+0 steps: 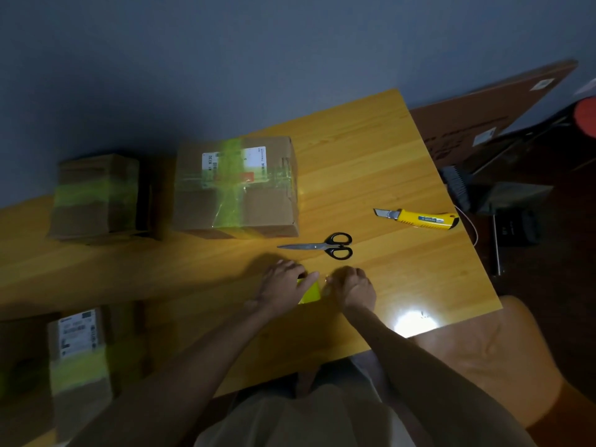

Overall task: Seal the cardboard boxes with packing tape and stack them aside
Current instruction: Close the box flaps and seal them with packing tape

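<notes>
Black scissors (pixel 322 246) — yellow utility knife (pixel 419 218)

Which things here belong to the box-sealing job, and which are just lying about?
Job: yellow tape, held in left hand and right hand; centre box, left box, near-left box; scissors; probably utility knife.
Lying about: brush, flat cardboard sheet beside table.
</notes>
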